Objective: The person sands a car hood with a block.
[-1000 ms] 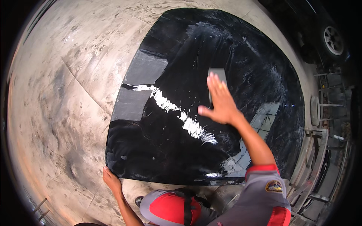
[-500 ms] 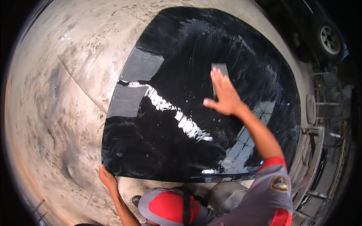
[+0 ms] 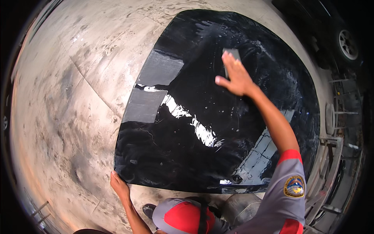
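Observation:
A broad black car hood (image 3: 202, 78) lies before me, its dark surface wet, with droplets and pale smears. On it, my right hand (image 3: 238, 80) rests flat, fingers outstretched and thumb spread to the side. A grey rectangular piece of sandpaper (image 3: 236, 53) shows past the fingertips and is otherwise covered by the hand. My left hand (image 3: 120, 187) grips the hood's near left corner; some fingers are hidden by the edge. Along the left edge lie two dark grey sheets (image 3: 160, 68), one beyond the other, which look like sandpaper too.
Stained concrete floor (image 3: 74, 101) stretches to the left and beyond the hood. At the right stand a metal frame (image 3: 331, 160) and a dark vehicle with a light wheel (image 3: 348, 45). A rounded grey object (image 3: 241, 206) is under the near edge. White light reflects off the hood.
My right hand has slid farther away across the hood, and the sandpaper has moved with it. My left hand stays at the corner. The whole view has shifted slightly.

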A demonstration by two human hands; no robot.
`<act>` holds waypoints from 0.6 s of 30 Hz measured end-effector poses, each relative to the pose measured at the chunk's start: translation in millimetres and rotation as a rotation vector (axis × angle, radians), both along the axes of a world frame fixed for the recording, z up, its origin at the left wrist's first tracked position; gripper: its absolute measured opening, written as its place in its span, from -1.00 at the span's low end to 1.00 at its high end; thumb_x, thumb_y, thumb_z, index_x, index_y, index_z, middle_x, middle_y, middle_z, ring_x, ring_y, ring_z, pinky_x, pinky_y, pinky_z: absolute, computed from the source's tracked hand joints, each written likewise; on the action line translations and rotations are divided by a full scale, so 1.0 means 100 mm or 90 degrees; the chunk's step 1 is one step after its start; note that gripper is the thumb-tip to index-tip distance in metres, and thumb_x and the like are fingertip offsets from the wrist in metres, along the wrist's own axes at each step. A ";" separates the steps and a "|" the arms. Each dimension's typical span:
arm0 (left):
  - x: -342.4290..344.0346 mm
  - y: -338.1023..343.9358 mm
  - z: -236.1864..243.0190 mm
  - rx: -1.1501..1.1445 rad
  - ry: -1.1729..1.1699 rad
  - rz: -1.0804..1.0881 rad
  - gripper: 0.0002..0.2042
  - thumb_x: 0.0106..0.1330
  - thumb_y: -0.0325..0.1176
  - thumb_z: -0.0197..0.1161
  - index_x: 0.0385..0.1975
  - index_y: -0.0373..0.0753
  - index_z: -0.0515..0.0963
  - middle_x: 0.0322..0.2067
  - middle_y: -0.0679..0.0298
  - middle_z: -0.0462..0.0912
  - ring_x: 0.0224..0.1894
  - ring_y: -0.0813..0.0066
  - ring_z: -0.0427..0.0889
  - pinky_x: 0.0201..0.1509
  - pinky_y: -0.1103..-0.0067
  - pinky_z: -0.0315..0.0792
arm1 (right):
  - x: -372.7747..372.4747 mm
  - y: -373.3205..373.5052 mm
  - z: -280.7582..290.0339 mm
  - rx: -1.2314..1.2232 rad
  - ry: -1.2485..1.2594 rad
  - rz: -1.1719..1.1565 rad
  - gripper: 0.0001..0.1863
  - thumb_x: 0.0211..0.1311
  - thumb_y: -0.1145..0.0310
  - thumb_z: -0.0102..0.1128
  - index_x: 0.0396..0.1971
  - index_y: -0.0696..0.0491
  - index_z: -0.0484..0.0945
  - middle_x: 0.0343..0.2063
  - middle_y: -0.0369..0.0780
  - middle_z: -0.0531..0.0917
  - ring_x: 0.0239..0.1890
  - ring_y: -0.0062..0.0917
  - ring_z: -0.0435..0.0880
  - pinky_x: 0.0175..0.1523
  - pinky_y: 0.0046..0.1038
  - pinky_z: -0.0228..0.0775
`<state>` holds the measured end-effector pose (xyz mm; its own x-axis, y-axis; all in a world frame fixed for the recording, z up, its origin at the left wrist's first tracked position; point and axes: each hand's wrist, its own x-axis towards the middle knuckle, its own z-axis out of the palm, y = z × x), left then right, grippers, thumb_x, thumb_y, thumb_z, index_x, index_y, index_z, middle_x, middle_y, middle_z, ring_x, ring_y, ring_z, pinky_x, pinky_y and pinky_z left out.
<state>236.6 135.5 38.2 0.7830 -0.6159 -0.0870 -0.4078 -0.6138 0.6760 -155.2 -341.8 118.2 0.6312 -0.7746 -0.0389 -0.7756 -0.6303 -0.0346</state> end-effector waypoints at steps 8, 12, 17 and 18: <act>0.00 -0.02 -0.03 0.025 -0.013 -0.008 -0.59 0.63 -0.24 -0.14 -0.35 -0.48 0.44 -0.48 -0.22 0.49 -0.45 -0.12 0.39 -0.28 0.21 0.32 | 0.60 -0.01 -0.14 -0.053 -0.070 0.053 0.08 0.31 -0.30 0.08 0.43 0.38 0.06 0.47 0.17 0.13 0.55 -0.01 0.05 0.58 -0.15 -0.12; -0.01 -0.03 0.00 0.006 -0.024 -0.011 -0.59 0.63 -0.23 -0.15 -0.36 -0.47 0.43 -0.50 -0.21 0.48 -0.46 -0.12 0.37 -0.30 0.20 0.30 | 0.59 -0.15 -0.13 -0.082 -0.058 0.127 0.11 0.25 -0.37 0.08 0.38 0.40 0.15 0.44 0.21 0.18 0.50 0.00 0.16 0.53 -0.13 0.00; -0.03 -0.05 0.06 -0.009 -0.019 -0.012 -0.60 0.63 -0.24 -0.14 -0.41 -0.45 0.40 -0.54 -0.20 0.41 -0.50 -0.10 0.32 -0.34 0.19 0.26 | 0.70 -0.48 -0.19 -0.086 -0.129 -0.043 0.11 0.24 -0.32 0.15 0.37 0.43 0.13 0.39 0.27 0.22 0.49 0.11 0.12 0.54 -0.13 -0.04; -0.03 -0.05 0.07 0.001 -0.011 -0.009 -0.60 0.63 -0.25 -0.14 -0.41 -0.44 0.39 -0.55 -0.20 0.40 -0.50 -0.11 0.31 -0.35 0.19 0.25 | 0.70 -0.34 -0.17 -0.085 -0.127 0.024 0.11 0.23 -0.32 0.15 0.37 0.43 0.12 0.39 0.28 0.21 0.49 0.12 0.12 0.54 -0.13 -0.04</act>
